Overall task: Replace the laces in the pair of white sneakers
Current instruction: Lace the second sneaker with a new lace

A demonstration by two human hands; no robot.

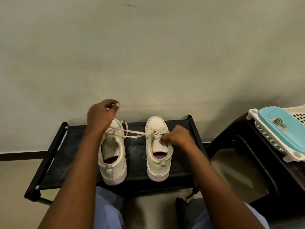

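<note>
Two white sneakers stand side by side on a low black bench (142,156), toes toward the wall. My left hand (101,114) is raised above the toe of the left sneaker (112,156), its fingers curled and pinching the end of a white lace (135,133). That lace stretches across the gap from the right sneaker's eyelets. My right hand (177,136) rests on the right sneaker (156,149), its fingers curled on the tongue and eyelet flap. Loose lace loops lie over the left sneaker's eyelets.
A plain wall rises just behind the bench. To the right stands a dark plastic stool (257,164) carrying a white perforated basket (280,146) with a light blue lid (280,129). My knees in blue trousers and a bare foot (180,207) are below the bench.
</note>
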